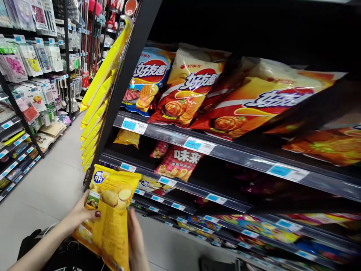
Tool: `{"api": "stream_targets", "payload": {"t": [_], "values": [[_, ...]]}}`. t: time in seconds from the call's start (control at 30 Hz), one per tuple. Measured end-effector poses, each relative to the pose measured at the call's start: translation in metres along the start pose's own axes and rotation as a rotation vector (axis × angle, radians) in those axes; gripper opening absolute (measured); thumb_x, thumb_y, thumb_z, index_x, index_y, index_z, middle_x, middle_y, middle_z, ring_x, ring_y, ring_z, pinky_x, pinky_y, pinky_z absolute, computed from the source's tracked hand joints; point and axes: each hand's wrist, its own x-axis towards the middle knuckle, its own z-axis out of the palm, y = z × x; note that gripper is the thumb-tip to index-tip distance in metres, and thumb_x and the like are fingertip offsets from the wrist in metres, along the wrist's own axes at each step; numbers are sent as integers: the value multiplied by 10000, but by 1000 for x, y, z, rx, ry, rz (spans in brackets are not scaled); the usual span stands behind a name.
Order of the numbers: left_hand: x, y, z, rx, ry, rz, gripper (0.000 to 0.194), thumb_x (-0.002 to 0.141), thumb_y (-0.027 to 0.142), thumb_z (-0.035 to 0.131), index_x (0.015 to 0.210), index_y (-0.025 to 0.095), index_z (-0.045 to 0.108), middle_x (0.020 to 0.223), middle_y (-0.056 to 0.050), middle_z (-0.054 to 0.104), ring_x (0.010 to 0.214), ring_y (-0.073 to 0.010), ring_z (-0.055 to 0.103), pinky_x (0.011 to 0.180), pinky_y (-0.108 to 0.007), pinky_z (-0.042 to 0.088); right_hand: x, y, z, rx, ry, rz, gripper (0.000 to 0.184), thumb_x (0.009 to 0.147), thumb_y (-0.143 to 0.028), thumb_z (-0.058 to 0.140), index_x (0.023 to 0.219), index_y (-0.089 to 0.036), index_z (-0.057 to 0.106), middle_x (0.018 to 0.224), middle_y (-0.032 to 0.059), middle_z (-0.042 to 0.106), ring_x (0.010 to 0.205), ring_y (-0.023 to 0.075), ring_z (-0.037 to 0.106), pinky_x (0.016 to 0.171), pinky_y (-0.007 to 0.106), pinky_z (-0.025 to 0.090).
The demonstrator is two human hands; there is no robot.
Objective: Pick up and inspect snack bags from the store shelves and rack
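Note:
A yellow bag of potato chips (113, 222) with potatoes printed on it is held upright, slightly tilted, low in the head view. My left hand (81, 212) grips its left edge, thumb with a dark red nail lying across the front and the other fingers hidden behind. At the opposite edge my right hand (135, 235) presses along the side; its fingertips are partly out of sight behind the bag. Just beyond the bag, a pink snack bag (179, 163) and a yellow bag (127, 137) lie on the second shelf.
Red and orange chip bags (194, 86) and a blue chip bag (150, 81) stand on the upper shelf (239, 154), which has price tags. Yellow packets (97, 113) hang at the shelf's end. Across the aisle floor (63, 177) is a rack of packaged goods (34, 75).

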Motion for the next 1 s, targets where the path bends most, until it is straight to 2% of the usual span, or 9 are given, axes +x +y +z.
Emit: {"api": "stream_targets", "payload": {"t": [0.07,0.13,0.2,0.3,0.47,0.63,0.77,0.87,1.0], "values": [[-2,6,3,166,63,6,618,684,324,705,1194,183,388,1144,-95,621,1069,-274,570,954,-403,402,-10,-9,-4,54,-78,28,750,653,-765,562,1171,-222,583,1269,101,586,1261,346,437,1002,476,403],[-2,9,5,342,99,17,554,731,342,660,1175,169,376,1182,-117,601,1097,-272,548,966,-403,388,-19,-14,-4,13,-92,12,805,581,-621,749,1263,-274,497,1366,62,508,1296,322,402,1025,437,389],[-2,9,4,466,111,13,536,746,366,641,1165,157,380,1190,-136,601,1101,-281,546,962,-409,387,-23,-14,-1,-42,-66,36,912,582,-420,828,1357,-318,359,1405,40,464,1286,292,426,1031,413,388],[-2,8,1,528,133,-3,538,748,386,621,1171,140,397,1189,-152,608,1109,-299,548,962,-419,384,-23,-10,2,-29,-5,113,935,622,-404,793,1400,-287,287,1335,66,538,1210,302,512,994,428,427],[-1,3,-5,521,176,-51,555,741,439,612,1157,122,430,1213,-170,598,1152,-324,526,969,-415,379,-19,-8,2,-4,37,162,809,672,-450,739,1364,-237,377,1219,86,629,1157,312,558,948,438,461],[3,-1,-7,505,163,-81,568,742,454,611,1152,107,426,1161,-176,620,1101,-326,562,927,-414,415,-19,-12,2,6,-8,188,829,689,-435,737,1385,-235,333,1278,85,590,1167,298,553,952,420,462],[5,-2,-5,461,149,-47,567,737,418,629,1168,114,423,1217,-175,588,1142,-312,534,972,-407,387,-19,-9,3,21,34,148,873,673,-444,741,1400,-245,301,1259,94,601,1157,315,558,941,441,467],[5,-1,-3,324,165,54,672,651,345,720,1210,126,418,1253,-163,567,1166,-309,514,993,-395,380,-20,-10,2,11,55,84,908,632,-400,780,1395,-275,304,1344,79,528,1216,309,505,975,428,445],[6,5,0,151,12,105,726,553,231,803,1192,158,466,1183,-113,622,1107,-298,559,938,-370,436,-20,-12,0,17,-35,5,939,592,-344,810,1387,-299,312,1382,68,486,1223,320,493,961,431,453]]}}
